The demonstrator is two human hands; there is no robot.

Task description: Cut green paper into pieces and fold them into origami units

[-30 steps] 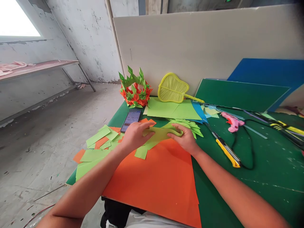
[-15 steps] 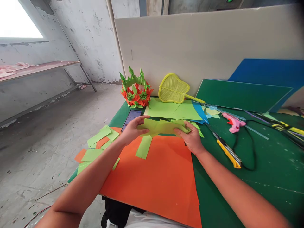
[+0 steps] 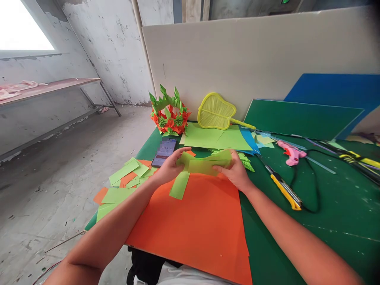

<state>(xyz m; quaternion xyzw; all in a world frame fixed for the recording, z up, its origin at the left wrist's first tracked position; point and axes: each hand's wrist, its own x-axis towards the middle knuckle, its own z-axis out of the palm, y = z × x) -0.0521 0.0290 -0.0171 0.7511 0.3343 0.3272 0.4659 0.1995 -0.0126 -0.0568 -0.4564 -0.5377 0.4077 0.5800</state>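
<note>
Above far part of orange sheet: holding green paper up off desk, spanning both hands. Left hand: fingers closed on left end. Right hand: fingers pinching right end, thumb on near face. Can't tell if one layer or several. Some fingertips lost behind paper.

Hidden: far edge of orange sheet, behind hands and paper; top end of green strip, behind held paper; folded green pieces, partly behind right hand. Hard to read: digits on phone, just beside left hand. Cut off at bottom: both forearms, near right corner of orange sheet. Yellow-black bundle at far right: blurry, cropped.

Edges: left desk edge just past cut pieces. Far side: paper crown, yellow fan, pale board. Right: utility knife, pink glue gun, black cable looping near knife. Room to move: over orange sheet between forearms, plus desk surface right of knife.
</note>
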